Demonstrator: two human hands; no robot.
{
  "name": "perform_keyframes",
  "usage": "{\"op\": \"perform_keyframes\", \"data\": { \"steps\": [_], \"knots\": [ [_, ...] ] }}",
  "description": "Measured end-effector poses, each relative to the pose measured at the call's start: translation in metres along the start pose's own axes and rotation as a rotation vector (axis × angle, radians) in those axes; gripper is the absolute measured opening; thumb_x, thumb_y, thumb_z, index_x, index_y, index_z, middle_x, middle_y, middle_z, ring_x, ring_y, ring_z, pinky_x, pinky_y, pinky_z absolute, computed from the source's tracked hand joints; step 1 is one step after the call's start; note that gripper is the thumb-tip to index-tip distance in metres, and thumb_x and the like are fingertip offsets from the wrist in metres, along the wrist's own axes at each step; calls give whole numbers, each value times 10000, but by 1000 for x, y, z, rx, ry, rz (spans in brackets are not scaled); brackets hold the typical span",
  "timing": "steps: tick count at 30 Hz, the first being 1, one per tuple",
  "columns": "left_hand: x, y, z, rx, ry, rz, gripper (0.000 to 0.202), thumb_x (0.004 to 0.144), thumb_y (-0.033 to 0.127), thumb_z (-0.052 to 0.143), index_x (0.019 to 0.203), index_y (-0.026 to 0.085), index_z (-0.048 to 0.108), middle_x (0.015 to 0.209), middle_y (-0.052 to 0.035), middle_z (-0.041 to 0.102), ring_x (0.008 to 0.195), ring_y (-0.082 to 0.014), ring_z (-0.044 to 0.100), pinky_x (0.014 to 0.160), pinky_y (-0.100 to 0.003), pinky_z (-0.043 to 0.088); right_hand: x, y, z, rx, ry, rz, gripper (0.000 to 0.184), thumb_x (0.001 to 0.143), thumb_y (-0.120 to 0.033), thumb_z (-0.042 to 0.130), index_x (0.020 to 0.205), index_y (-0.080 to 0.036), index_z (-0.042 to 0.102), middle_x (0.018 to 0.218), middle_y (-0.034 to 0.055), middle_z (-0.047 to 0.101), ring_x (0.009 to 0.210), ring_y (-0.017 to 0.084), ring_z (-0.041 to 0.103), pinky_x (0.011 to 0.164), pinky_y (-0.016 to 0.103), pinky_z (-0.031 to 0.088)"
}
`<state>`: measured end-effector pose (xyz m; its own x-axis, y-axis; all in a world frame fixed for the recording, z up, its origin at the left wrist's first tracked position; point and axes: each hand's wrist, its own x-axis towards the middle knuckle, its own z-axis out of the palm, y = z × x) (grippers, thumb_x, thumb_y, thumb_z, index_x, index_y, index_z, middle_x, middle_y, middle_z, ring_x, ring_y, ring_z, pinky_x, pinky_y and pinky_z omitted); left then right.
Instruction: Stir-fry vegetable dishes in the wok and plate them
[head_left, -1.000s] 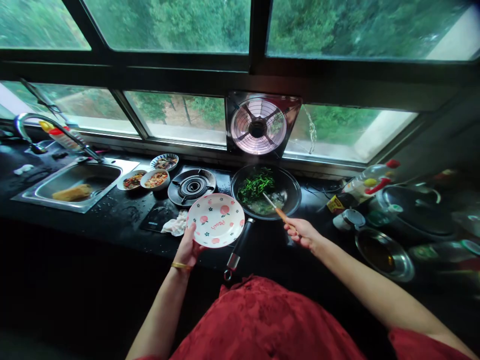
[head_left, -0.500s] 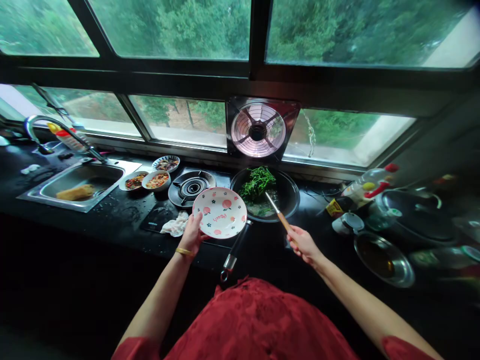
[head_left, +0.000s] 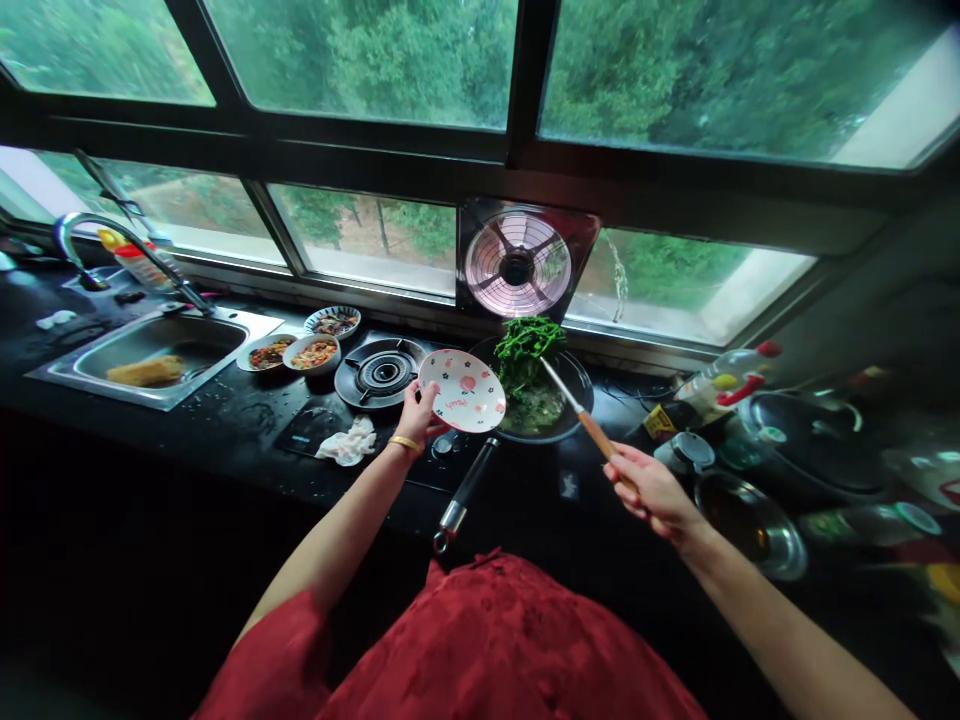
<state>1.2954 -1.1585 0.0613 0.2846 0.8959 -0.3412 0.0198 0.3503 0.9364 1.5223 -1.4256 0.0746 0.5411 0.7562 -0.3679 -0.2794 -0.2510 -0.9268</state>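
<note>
My left hand (head_left: 420, 412) grips the left rim of a white plate (head_left: 463, 390) with pink peach prints. The plate is tilted and overlaps the left edge of a black frying pan (head_left: 582, 400). In my right hand (head_left: 651, 488) is the wooden handle of a cooking utensil (head_left: 596, 432); its metal shaft reaches into the pan, and its head is hidden by the food. A clump of green leafy vegetables (head_left: 531, 345) sits raised on that end, above cloudy liquid in the pan. The pan's handle (head_left: 474, 490) points toward me.
Three bowls of food, one of them a white bowl (head_left: 312, 354), stand left of a gas burner (head_left: 384, 373). A crumpled cloth (head_left: 348, 442) lies in front. Farther left is a sink (head_left: 161, 360). A metal bowl (head_left: 750, 525), jars and bottles crowd the right side.
The plate has moved right and away from me, up to the pan's edge, and tilted more. The vegetables have been lifted higher. My right hand has shifted right and closer to me.
</note>
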Motion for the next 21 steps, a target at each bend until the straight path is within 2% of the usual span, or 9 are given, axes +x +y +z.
{"op": "perform_keyframes", "data": {
  "steps": [7,12,17,21],
  "knots": [
    [19,5,31,22,-60,-28,592,914,527,486,1416,286,282,1074,-124,632,550,-147,624,573,-349,559,-32,-69,-8,-79,18,-51,327,733,-333,713,987,-189,566,684,-53,522,362,6,308,270,108,213],
    [35,7,59,-44,-76,-127,614,901,586,473,1406,280,306,1153,-163,622,670,-208,679,632,-385,568,-49,-102,-11,-105,17,-70,257,781,-291,659,1009,-203,581,686,-53,515,358,6,297,266,101,218],
    [42,2,81,-135,-132,-153,588,891,612,469,1357,273,350,1179,-156,626,723,-217,694,645,-386,582,-54,-107,-12,-179,28,-52,280,781,-306,654,1031,-205,579,690,-45,534,357,8,315,269,97,214],
    [42,-2,87,-147,-223,-118,534,913,608,422,1322,264,393,1039,-124,665,640,-188,676,610,-365,582,-50,-94,-10,-310,-22,-6,392,750,-342,670,1105,-197,590,668,-48,531,346,10,309,265,107,201]
  ]
}}
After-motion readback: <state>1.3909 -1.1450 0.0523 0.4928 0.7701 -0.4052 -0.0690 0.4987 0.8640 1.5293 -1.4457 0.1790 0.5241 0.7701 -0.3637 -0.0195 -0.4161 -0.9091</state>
